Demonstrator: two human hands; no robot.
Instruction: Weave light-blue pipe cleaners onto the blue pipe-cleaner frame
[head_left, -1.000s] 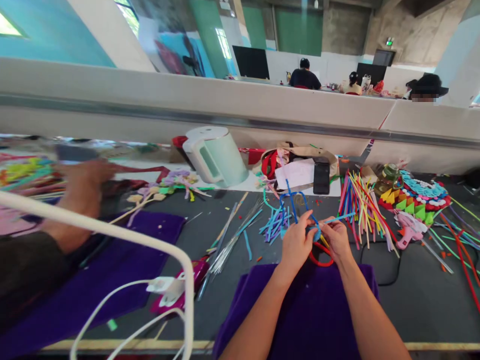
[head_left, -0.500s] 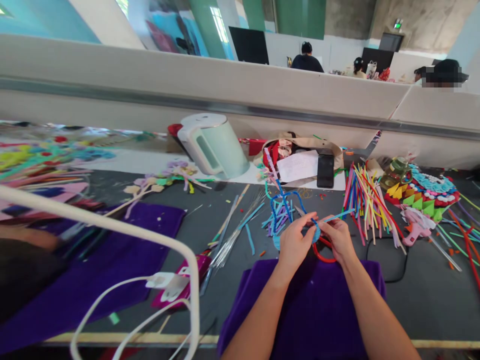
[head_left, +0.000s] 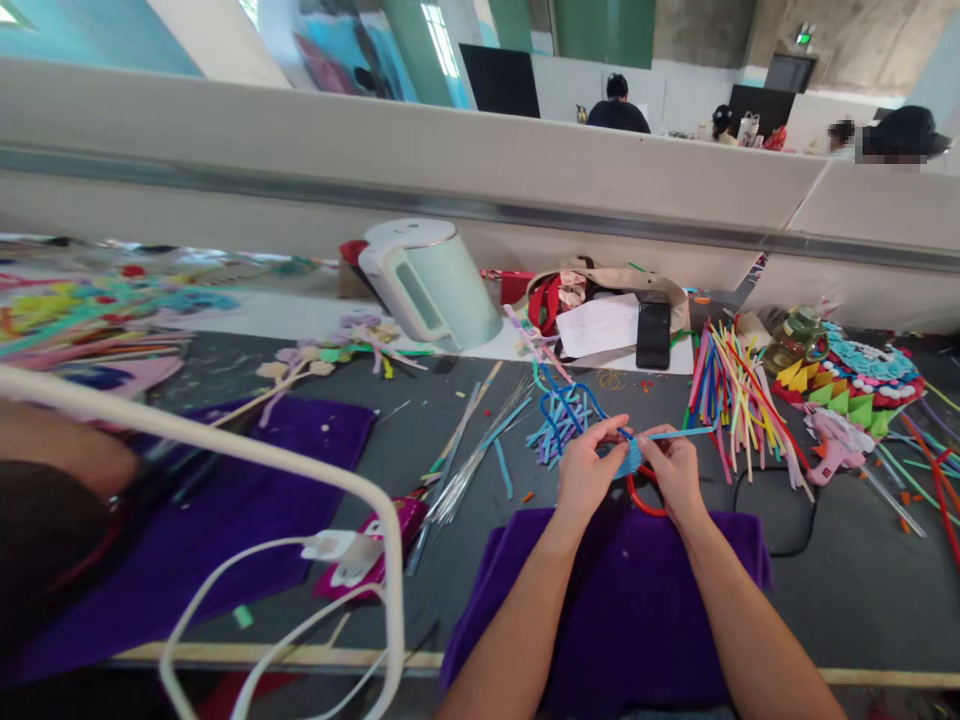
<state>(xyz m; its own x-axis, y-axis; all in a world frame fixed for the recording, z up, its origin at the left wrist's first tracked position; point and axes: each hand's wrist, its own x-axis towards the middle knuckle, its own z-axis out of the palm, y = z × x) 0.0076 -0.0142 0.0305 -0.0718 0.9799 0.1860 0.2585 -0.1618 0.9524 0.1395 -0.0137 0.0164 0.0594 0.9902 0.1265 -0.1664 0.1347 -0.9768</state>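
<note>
My left hand [head_left: 592, 468] is closed on a blue pipe-cleaner piece [head_left: 628, 458], a looped frame with a tightly wound light blue part. Just to the right, my right hand [head_left: 675, 470] pinches a light blue strip [head_left: 686, 433] that sticks out to the right from the wound part. Dark blue loops [head_left: 550, 415] reach up and left from my left hand, over a pile of short blue and purple pieces [head_left: 546, 440]. Below the wound part, a red ring [head_left: 646, 508] shows between my hands. A folded purple cloth [head_left: 637, 610] lies under my forearms.
A kettle [head_left: 442, 285], a phone [head_left: 653, 335] and paper stand behind. Colourful stems [head_left: 742, 400], a pink glue gun [head_left: 836, 440] and its black cable lie right. Silvery wires [head_left: 469, 470] and a white tube [head_left: 337, 475] are left. Another person's arm [head_left: 67, 445] rests at far left.
The blue frame has tilted further left and lower, its loops nearer the pile of short pieces. My two hands have stayed close together, and the view has shifted slightly.
</note>
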